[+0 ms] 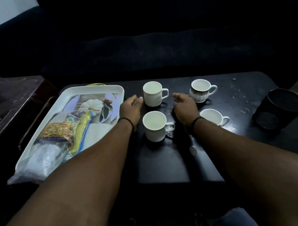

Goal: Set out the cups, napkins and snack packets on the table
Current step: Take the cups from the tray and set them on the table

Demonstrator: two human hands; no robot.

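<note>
Several white cups stand on the dark table (169, 163): a far one (153, 96), a near one (155, 126), a patterned one (200, 90) at far right and a low one (213, 117) at near right. My left hand (132, 111) hovers just left of the far cup, fingers relaxed, holding nothing. My right hand (186, 108) hovers between the cups, fingers loosely curled, empty. A white tray (92, 88) at left holds snack packets (60, 129), a yellow packet (83, 132), a white napkin (97, 130) and a clear bag (38, 162).
A black mesh bin (279, 110) stands on the table's right side. A dark sofa (154, 37) runs behind the table. A dark wooden side table (8, 103) sits at the left, beside the tray. My knees show at the bottom edge.
</note>
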